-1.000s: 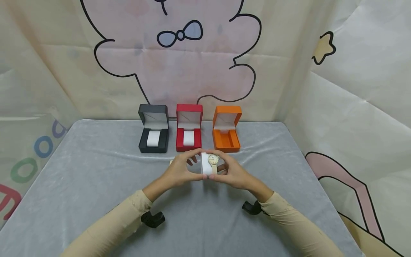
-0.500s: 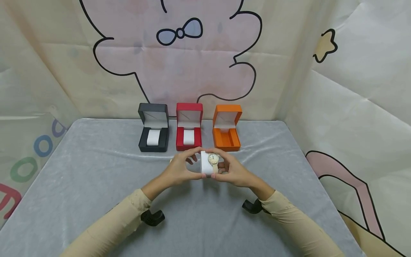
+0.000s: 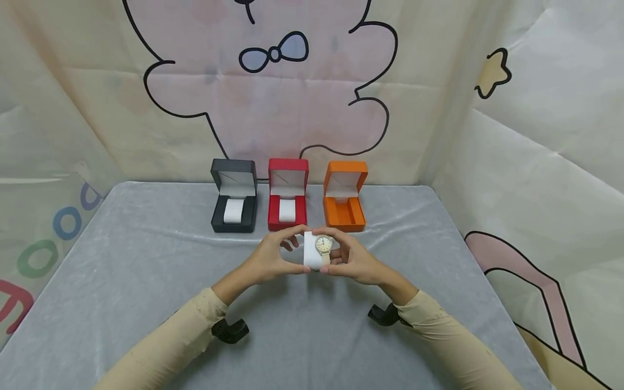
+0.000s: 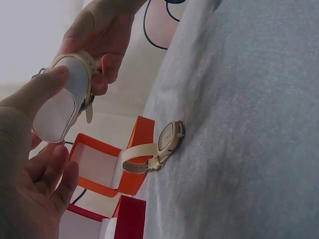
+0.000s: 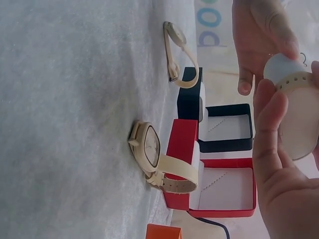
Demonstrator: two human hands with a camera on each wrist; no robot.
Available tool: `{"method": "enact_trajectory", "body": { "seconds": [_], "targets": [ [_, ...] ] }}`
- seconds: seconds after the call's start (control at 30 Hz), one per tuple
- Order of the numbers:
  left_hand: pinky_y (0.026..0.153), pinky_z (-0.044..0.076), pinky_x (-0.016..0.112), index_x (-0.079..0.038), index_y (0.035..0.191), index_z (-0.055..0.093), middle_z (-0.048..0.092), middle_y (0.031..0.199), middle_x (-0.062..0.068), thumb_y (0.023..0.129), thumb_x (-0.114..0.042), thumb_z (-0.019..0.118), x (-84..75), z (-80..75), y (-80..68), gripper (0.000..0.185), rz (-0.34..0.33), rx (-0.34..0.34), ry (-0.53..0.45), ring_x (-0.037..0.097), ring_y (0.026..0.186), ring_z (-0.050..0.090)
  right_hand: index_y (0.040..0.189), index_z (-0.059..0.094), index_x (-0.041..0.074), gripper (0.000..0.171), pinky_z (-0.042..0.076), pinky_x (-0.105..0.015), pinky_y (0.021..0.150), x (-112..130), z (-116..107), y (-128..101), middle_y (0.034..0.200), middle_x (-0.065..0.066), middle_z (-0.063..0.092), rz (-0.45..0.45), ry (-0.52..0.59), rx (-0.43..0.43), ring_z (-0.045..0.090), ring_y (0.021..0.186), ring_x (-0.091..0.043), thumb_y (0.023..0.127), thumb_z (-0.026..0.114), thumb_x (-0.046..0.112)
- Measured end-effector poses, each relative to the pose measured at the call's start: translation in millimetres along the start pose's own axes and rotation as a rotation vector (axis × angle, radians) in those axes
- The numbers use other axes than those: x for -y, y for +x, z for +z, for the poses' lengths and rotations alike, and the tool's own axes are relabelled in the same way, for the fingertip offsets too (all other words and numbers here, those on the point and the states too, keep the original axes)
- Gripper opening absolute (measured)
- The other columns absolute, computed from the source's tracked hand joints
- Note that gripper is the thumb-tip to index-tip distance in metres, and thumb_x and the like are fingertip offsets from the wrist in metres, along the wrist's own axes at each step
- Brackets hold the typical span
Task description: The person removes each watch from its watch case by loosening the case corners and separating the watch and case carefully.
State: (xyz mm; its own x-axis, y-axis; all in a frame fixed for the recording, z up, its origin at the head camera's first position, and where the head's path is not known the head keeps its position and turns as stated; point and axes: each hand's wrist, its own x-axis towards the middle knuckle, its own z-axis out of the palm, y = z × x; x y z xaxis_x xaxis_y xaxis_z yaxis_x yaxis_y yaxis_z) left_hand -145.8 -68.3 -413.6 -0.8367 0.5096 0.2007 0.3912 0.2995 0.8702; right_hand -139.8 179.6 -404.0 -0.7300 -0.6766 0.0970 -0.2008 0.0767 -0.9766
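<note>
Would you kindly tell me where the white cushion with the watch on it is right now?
In the head view, the white cushion is held up between the left hand and the right hand, centre-table, just in front of the red box and orange box.

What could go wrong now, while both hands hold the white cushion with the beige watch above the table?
1. The beige round-faced watch is strapped on the white oval cushion, which the left hand and right hand pinch in the air; a slip could drop both onto the grey velvet cloth.
2. Two more beige strap watches lie close by; lowered hands might knock them.
</note>
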Motion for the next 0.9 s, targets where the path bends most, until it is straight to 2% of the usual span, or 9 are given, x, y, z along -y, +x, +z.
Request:
{"method": "enact_trajectory", "body": {
  "seconds": [0.17,0.23,0.63,0.9],
  "targets": [
    [0.092,0.054,0.055,-0.014,0.140,0.058,0.064,0.127,0.005,0.072,-0.019,0.092,1.2,1.0,-1.7,0.076,-0.007,-0.013,-0.012,0.028,0.104,0.059,0.149,0.039,0.006,0.069,0.062,-0.029,0.077,-0.3,2.1,0.1,0.133,-0.022,0.049,0.025,-0.001,-0.025,0.072,0.086,-0.024,0.090,0.074,0.003],
    [0.092,0.054,0.056,-0.014,0.140,0.058,0.063,0.126,0.006,0.072,-0.018,0.092,1.3,1.6,-2.5,0.076,-0.012,-0.019,-0.017,0.028,0.104,0.058,0.149,0.039,0.005,0.070,0.062,-0.029,0.077,0.5,3.5,-0.2,0.133,-0.024,0.049,0.024,0.004,-0.032,0.072,0.087,-0.022,0.090,0.074,0.002],
    [0.090,0.055,0.054,-0.014,0.139,0.058,0.063,0.125,0.006,0.072,-0.017,0.092,-1.1,3.9,-4.2,0.075,-0.004,-0.064,0.001,0.026,0.102,0.058,0.149,0.037,0.001,0.073,0.062,-0.027,0.075,1.3,9.1,-0.2,0.135,-0.028,0.045,-0.019,0.033,-0.095,0.071,0.087,-0.019,0.088,0.076,0.004],
    [0.090,0.053,0.055,-0.012,0.138,0.059,0.064,0.123,0.006,0.072,-0.016,0.092,-4.6,4.3,-3.0,0.074,0.014,-0.098,0.035,0.039,0.104,0.058,0.150,0.038,0.003,0.074,0.062,-0.031,0.077,0.8,10.6,1.1,0.140,-0.026,0.042,-0.027,0.021,-0.145,0.072,0.090,-0.021,0.088,0.077,0.009]
  ]
}}
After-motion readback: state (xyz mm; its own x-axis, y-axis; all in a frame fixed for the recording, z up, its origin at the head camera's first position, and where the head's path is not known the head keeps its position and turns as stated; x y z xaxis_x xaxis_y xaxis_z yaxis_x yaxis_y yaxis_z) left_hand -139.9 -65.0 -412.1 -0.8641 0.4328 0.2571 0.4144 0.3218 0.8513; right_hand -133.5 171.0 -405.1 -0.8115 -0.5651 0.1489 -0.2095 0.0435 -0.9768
